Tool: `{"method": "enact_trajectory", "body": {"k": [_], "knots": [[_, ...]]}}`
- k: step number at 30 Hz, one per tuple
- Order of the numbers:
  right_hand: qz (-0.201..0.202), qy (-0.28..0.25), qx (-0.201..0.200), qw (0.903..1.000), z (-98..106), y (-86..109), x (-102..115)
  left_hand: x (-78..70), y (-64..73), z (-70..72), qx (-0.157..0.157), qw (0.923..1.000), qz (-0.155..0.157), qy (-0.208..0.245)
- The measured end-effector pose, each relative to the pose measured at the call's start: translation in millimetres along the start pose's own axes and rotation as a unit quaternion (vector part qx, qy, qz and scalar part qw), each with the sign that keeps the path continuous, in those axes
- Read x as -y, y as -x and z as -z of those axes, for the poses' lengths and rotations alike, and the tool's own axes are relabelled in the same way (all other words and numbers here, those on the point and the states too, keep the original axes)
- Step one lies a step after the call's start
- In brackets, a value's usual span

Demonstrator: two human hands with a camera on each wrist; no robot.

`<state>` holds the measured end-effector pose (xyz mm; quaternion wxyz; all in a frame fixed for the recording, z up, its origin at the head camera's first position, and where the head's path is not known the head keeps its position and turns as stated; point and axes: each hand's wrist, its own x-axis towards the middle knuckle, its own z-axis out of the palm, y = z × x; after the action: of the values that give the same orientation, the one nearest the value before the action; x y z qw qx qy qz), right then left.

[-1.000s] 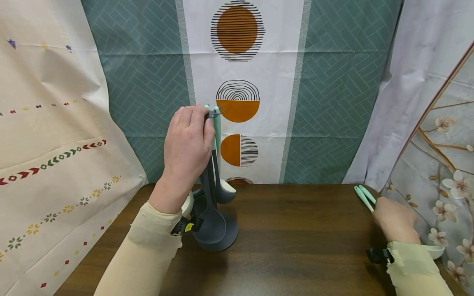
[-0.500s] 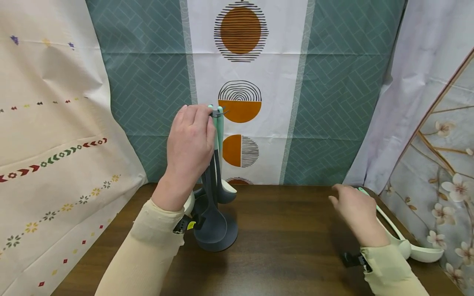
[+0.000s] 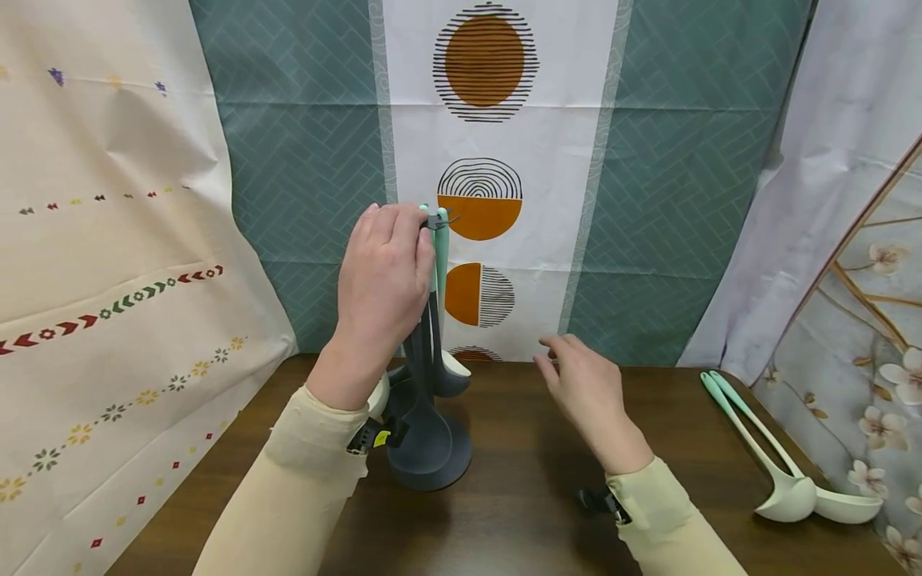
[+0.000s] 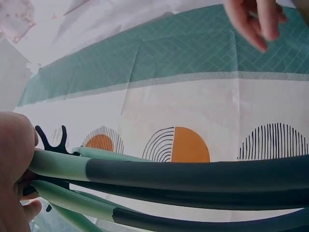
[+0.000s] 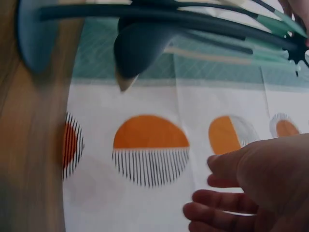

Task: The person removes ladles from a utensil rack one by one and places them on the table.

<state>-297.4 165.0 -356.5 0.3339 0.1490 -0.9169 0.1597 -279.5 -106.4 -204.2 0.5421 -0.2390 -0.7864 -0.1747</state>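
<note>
My left hand (image 3: 382,272) grips the top of a dark utensil stand, whose round base (image 3: 461,466) rests on the table. In the left wrist view its hooks (image 4: 54,141) stick out beside the fingers, and a green-ended handle (image 4: 60,166) runs into the hand. Several utensils hang there, including a dark grey ladle (image 3: 420,440) at the front and a smaller dark ladle (image 3: 450,382) at the right. My right hand (image 3: 587,392) is over the table right of the stand, fingers loosely bent, holding nothing. The right wrist view shows it apart from the hanging utensils.
Two cream ladles, one nearer (image 3: 785,500) and one farther right (image 3: 850,508), lie with green handle ends together at the right of the brown table (image 3: 504,528). Patterned cloths hang behind, such as the teal and white one (image 3: 648,240), and on both sides.
My right hand has let go of the cream ladles at the right and moved left toward the stand. The left hand has kept its grip at the stand's top.
</note>
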Motion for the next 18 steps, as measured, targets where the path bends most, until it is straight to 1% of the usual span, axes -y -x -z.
{"method": "enact_trajectory", "body": {"k": [4, 9, 12, 16, 18], "knots": [[0.003, -0.032, -0.029, 0.9991, -3.9, -7.0, 17.5, -0.3, -1.2, -0.1, -0.003, 1.0000, -0.004, 0.000], [0.009, -0.057, -0.060, 0.9965, -7.3, -13.4, 32.1, -0.3, -1.6, -0.8, 0.000, 1.0000, -0.005, -0.002], [0.005, -0.075, -0.061, 0.9954, -8.1, -17.3, 40.3, -0.3, -1.3, -0.7, 0.003, 1.0000, -0.004, -0.005], [-0.007, -0.114, -0.044, 0.9925, -9.2, -22.0, 52.0, -0.5, -0.7, -1.4, 0.002, 1.0000, -0.003, -0.006], [-0.013, -0.144, -0.034, 0.9890, -10.3, -24.3, 57.1, -1.0, -0.4, -2.0, 0.001, 1.0000, -0.004, -0.006]]}}
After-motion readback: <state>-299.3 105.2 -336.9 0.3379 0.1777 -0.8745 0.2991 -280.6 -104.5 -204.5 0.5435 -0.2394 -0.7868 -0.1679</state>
